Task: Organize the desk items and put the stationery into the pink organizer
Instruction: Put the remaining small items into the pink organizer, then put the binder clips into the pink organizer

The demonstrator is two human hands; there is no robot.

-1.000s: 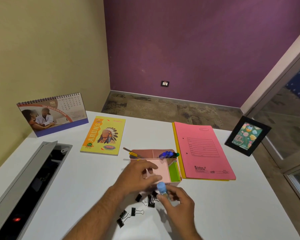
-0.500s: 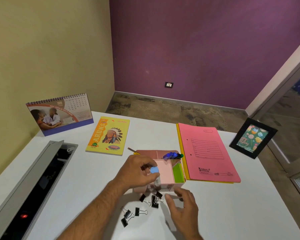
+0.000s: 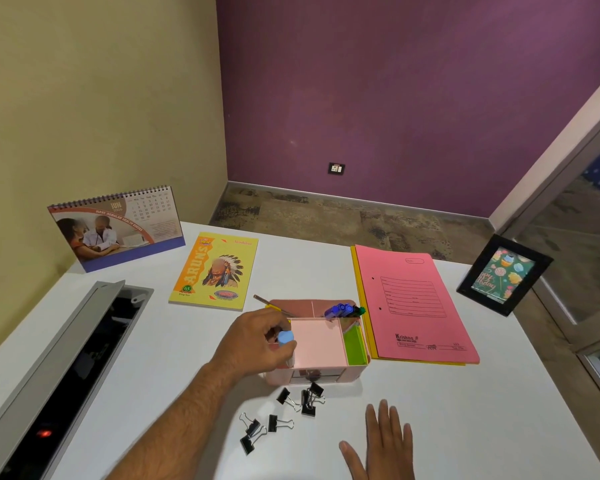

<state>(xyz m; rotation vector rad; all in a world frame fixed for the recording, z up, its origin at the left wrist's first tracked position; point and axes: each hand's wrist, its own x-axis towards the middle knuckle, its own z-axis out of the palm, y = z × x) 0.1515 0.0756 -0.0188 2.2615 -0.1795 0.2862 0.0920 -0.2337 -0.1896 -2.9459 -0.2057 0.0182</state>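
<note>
The pink organizer (image 3: 321,344) stands at the middle of the white desk (image 3: 465,410). My left hand (image 3: 253,341) grips a small blue-capped bottle (image 3: 286,337) over the organizer's left compartment. Pens with blue and green caps (image 3: 343,310) and a pencil (image 3: 267,302) lie across its back section, and green paper (image 3: 355,344) fills its right slot. Several black binder clips (image 3: 291,407) lie loose on the desk in front of it. My right hand (image 3: 385,441) lies flat and empty on the desk, to the right of the clips.
A pink folder over a yellow one (image 3: 413,303) lies right of the organizer. A yellow notebook (image 3: 215,270) and a desk calendar (image 3: 115,226) sit at the back left, a black photo frame (image 3: 503,275) at the back right. An open cable tray (image 3: 59,375) runs along the left edge.
The blue-capped bottle passed from my right hand to my left, which now holds it over the organizer. My right hand drew back toward me and flattened on the desk.
</note>
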